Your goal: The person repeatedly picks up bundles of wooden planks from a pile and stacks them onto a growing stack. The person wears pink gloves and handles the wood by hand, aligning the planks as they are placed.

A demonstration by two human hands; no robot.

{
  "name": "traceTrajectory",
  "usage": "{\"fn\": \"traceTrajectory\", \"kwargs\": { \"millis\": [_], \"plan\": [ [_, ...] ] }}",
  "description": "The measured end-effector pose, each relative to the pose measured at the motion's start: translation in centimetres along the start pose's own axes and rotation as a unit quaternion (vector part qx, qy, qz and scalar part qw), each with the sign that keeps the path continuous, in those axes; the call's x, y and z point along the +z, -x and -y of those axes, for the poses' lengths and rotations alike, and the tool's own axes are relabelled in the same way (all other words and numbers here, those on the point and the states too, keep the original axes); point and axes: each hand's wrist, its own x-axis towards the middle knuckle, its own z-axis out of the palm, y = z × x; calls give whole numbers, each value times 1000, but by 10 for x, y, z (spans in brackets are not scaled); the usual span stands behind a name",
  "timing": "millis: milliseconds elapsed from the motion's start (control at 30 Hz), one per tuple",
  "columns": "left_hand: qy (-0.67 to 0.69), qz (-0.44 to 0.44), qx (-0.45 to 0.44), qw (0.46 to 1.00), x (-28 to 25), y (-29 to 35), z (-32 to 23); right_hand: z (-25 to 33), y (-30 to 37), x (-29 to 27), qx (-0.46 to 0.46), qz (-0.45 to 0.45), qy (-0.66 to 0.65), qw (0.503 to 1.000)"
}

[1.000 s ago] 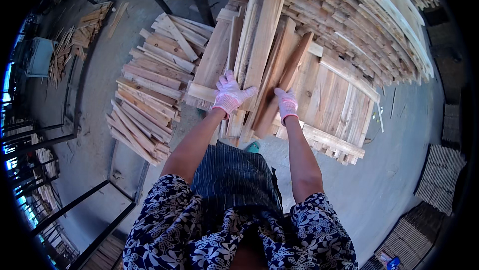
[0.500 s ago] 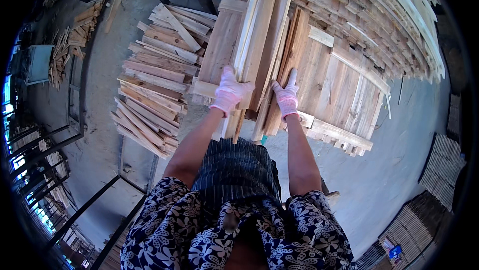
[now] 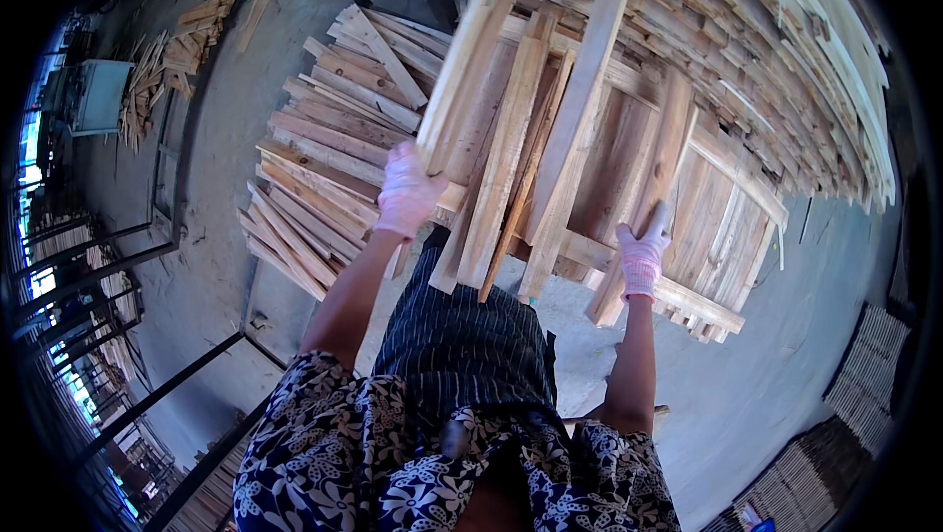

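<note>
My left hand [image 3: 409, 192], in a pale pink glove, grips the lower end of a long pale wooden board [image 3: 458, 65] on the left. Another board lies along that board's right side. My right hand [image 3: 643, 249], gloved alike, holds a brownish wooden board [image 3: 662, 154] by its right edge, thumb on top; the undersides of both grips are hidden. Between my hands several loose boards [image 3: 506, 139] lie fanned out and slightly crossed. Beneath them is a flat wooden panel [image 3: 709, 196] of planks with cross battens.
On the left a wide pile of wooden slats [image 3: 324, 129] is spread out. A high stack of wood [image 3: 727, 51] rises behind the panel. Dark metal bars [image 3: 187, 375] stand at lower left, a light blue box [image 3: 101, 97] farther off. Stacked slats [image 3: 869, 360] sit at right.
My hands have moved apart, the left one leftward and the right one rightward with a board. The boards that were bunched together are now spread over the panel.
</note>
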Motion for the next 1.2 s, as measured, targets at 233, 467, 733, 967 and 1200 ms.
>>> {"fn": "traceTrajectory", "kwargs": {
  "millis": [233, 467, 733, 967, 1200],
  "plan": [
    [-118, 66, -74, 988, 13, -23, -41, 88, -17, -14, -206, -101, 57, 972],
    [103, 120, -13, 987, 26, -69, -36, 208, -18, 62, -35, -15, -105, 994],
    [125, 40, 37, 991, 58, -99, 24, 129, 6, 46, -108, -6, -181, 978],
    [34, -3, 228, 973, 25, -18, -74, 136, 4, 106, -16, 45, 43, 998],
    [-33, 89, 88, 992, 59, -30, -116, 126, 5, 55, -32, 10, 38, 999]
  ]
}}
